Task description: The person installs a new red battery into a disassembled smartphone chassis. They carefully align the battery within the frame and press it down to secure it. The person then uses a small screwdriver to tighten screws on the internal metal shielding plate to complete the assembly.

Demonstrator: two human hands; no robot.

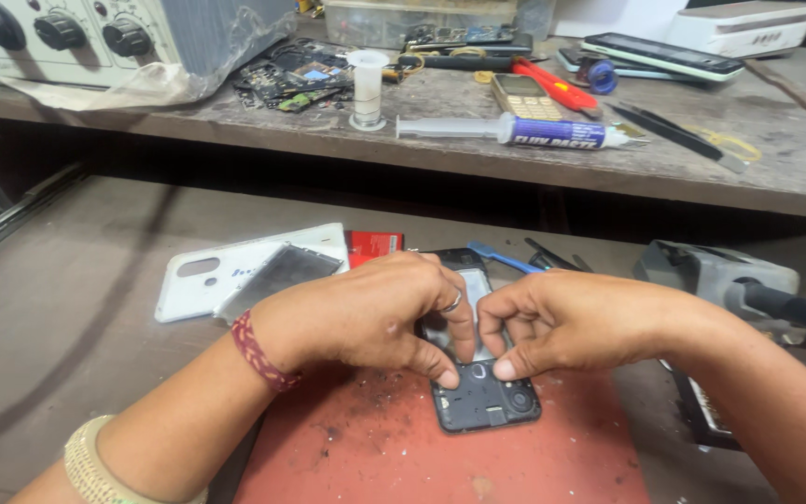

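Left hand (370,313) and right hand (566,322) both pinch the opened phone (482,397), fingertips pressing its exposed inside, on red mat (375,457).

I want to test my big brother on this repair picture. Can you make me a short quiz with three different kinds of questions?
1. True or false: both hands press on an opened phone lying on a red mat.
2. Which wrist wears a red thread band? A) left B) right
3. Fill in: the white phone back cover lies to the ____ of the hands.

Key:
1. True: the left hand and right hand meet thumb to thumb on the phone.
2. A: the red band is on the left wrist.
3. Left, on the grey bench.
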